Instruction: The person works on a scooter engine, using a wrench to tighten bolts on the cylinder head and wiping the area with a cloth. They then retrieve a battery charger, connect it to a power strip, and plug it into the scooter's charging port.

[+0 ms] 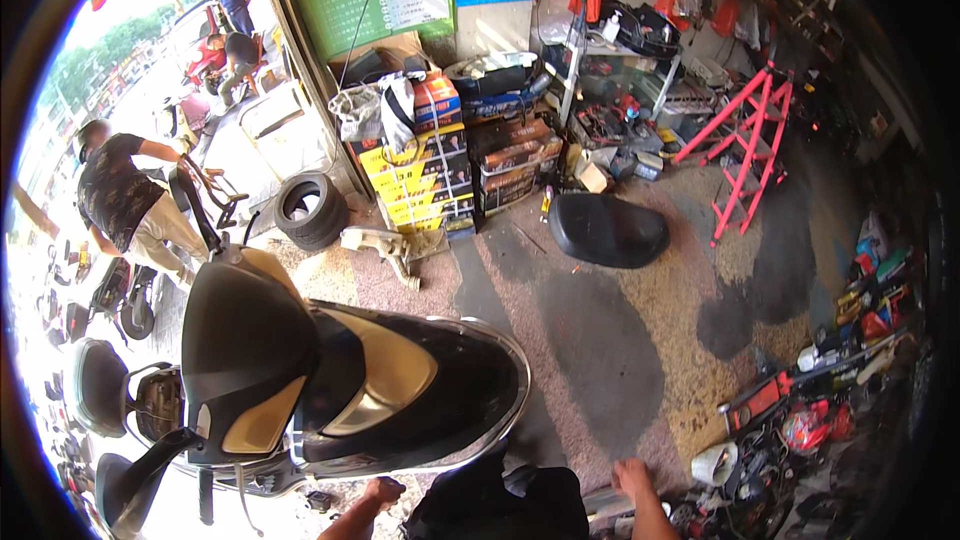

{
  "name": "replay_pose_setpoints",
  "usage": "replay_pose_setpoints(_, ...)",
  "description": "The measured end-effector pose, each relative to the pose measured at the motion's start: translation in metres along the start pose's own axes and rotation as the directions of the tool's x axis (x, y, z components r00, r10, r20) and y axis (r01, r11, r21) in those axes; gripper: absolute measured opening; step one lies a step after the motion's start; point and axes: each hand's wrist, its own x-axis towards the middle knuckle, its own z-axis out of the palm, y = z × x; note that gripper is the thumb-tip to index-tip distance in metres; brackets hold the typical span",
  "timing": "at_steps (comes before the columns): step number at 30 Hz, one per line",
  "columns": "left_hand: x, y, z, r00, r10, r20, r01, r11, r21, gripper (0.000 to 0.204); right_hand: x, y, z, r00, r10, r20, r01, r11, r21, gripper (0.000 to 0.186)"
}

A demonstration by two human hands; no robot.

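Black-and-gold scooter (pixel 385 380) is parked on floor (pixel 600 370); printed green poster (pixel 390 0) is mounted beyond it. Left hand (pixel 383 491) is held half-curled near scooter, right hand (pixel 629 476) half-curled farther right; grips can't be confirmed.

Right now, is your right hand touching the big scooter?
No, the right hand is apart from the scooter, with floor showing between them.

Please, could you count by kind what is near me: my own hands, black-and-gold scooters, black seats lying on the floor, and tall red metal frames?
Own hands (left hand, right hand): 2
Black-and-gold scooter: 1
Black seat on the floor: 1
Tall red metal frame: 1
Total: 5
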Motion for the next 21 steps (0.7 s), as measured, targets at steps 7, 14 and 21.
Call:
replay_pose_setpoints(7, -0.003, 0.131, 0.054, 0.997, 0.055, -0.054, -0.055, 0.998, 0.011, 0.028, 0.036, 0.154, -0.118, 0.944, 0.244, 0.222, -0.322, 0.832, 0.452, 0.027)
replay_pose_setpoints(14, 0.004, 0.277, 0.122, 0.940, 0.322, -0.112, -0.336, 0.931, -0.140, 0.043, 0.136, -0.108, -0.210, 0.995, -0.078, -0.070, 0.048, 0.932, -0.359, 0.017)
replay_pose_setpoints(21, -0.029, 0.335, 0.107, 0.960, 0.194, -0.202, -0.234, 0.952, -0.199, 0.036, 0.185, -0.390, -0.185, 0.963, -0.270, -0.011, 0.264, 0.951, -0.163, 0.017)
